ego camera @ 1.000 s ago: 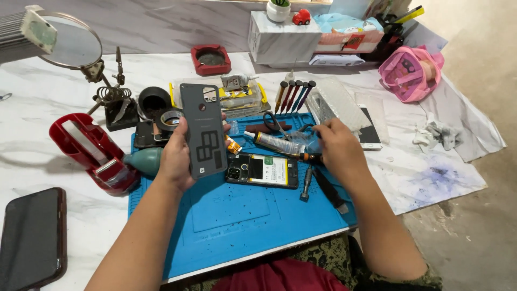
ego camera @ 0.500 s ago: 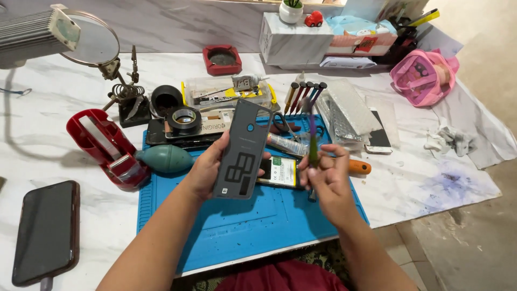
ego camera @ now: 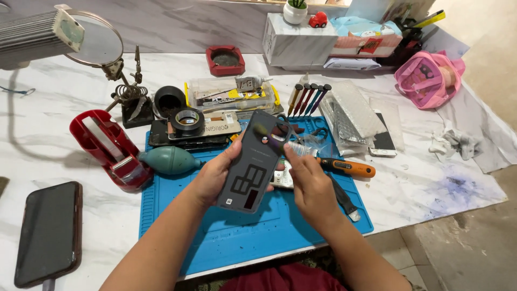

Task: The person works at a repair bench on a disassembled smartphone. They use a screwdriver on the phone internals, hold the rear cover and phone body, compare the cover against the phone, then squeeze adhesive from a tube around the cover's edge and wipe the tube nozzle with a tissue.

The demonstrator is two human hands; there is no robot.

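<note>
1. My left hand (ego camera: 215,178) is clamped on the grey phone back cover (ego camera: 253,161), thumb on its left edge, fingers hidden behind it.
2. The cover is lifted above the blue work mat (ego camera: 215,231), in front of me, inner face toward me. Its long axis runs from lower left up to upper right, the camera cutout at the far, upper end.
3. My right hand (ego camera: 312,186) sits just beside the cover's right edge, fingers pinched together on a thin dark tool (ego camera: 274,141) whose tip points up-left at the cutout end. I cannot tell whether the tip touches the cover.
4. Both hands are close, with the cover between them; the right is nearer the cutout.
5. An orange-handled screwdriver (ego camera: 347,167) lies on the mat, right of my right hand.
</note>
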